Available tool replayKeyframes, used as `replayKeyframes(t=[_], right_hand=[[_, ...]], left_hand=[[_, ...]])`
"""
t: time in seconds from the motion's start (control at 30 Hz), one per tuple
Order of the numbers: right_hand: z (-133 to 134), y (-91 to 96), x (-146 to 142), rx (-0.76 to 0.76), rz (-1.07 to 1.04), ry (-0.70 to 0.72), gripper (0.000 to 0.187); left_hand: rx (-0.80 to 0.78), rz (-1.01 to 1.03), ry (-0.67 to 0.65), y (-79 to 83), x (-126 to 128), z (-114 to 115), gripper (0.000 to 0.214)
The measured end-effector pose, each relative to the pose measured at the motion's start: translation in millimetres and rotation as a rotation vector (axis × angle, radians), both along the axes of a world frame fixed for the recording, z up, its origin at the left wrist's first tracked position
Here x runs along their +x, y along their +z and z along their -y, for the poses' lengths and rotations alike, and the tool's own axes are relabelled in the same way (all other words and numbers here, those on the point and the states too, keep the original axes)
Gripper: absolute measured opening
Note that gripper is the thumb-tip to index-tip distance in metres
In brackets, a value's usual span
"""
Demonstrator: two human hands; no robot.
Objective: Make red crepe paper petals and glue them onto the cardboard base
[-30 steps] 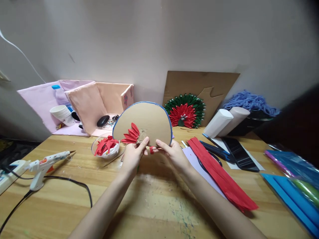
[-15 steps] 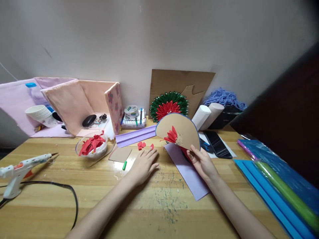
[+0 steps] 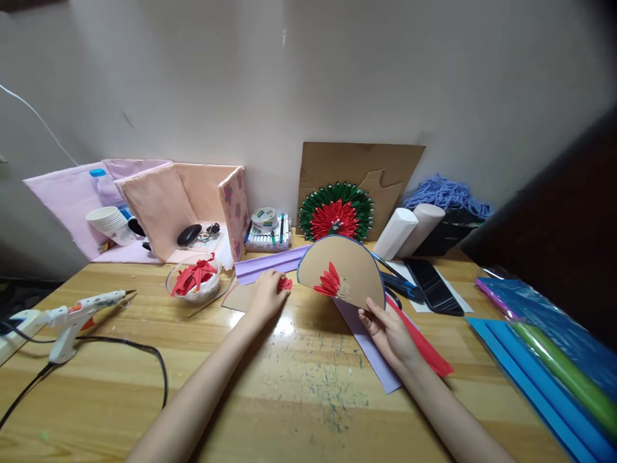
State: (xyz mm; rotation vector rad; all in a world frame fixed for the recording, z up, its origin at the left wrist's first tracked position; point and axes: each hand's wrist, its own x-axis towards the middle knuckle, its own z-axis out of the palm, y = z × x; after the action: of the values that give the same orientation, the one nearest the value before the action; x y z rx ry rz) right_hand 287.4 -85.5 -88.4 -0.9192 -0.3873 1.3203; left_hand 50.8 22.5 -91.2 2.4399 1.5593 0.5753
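Note:
My right hand (image 3: 390,331) grips the lower right edge of a half-round cardboard piece (image 3: 354,260) between thumb and fingers. The piece has a blue rim, and a small fan of red paper petals (image 3: 330,280) is stuck near its lower edge. My left hand (image 3: 267,297) is at the table, fingers curled down over several small loose red paper petals (image 3: 286,283); its fingertips are partly hidden. Under the left hand is a scrap of cardboard (image 3: 236,298). Below the right hand are a purple paper strip (image 3: 371,354) and a red strip (image 3: 427,344).
A glue gun (image 3: 72,321) with its cord lies at left, near a bowl of red scraps (image 3: 195,280). Behind are folding fabric-covered panels (image 3: 154,193), markers (image 3: 272,239) and a green-and-red petal fan (image 3: 336,212) against cardboard. A phone (image 3: 434,286) and blue paper rolls (image 3: 520,379) lie right.
My left hand has moved left and curled its fingers over the loose red petals; one petal lying apart no longer shows. The cardboard half-round tilted slightly lower, and the red strip beneath has come into view.

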Motion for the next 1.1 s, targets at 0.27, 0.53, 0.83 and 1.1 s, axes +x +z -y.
replayKeyframes(t=[0.27, 0.53, 0.83, 1.1], right_hand=[[2, -12.6, -12, -0.025, 0.200, 0.077, 0.034], [5, -26.0, -17, -0.051, 0.296, 0.129, 0.036], [3, -22.1, -12, -0.078, 0.056, -0.019, 0.031], [0, -21.4, -8, -0.101, -0.024, -0.077, 0.026]], left_hand=[[-0.065, -0.004, -0.006, 4.9, -30, -20, 0.014], [-0.041, 0.054, -0.045, 9.8, -35, -22, 0.024], [-0.068, 0.040, 0.003, 1.8, -20, -26, 0.015], [-0.080, 0.073, 0.012, 3.4, 2, -15, 0.014]])
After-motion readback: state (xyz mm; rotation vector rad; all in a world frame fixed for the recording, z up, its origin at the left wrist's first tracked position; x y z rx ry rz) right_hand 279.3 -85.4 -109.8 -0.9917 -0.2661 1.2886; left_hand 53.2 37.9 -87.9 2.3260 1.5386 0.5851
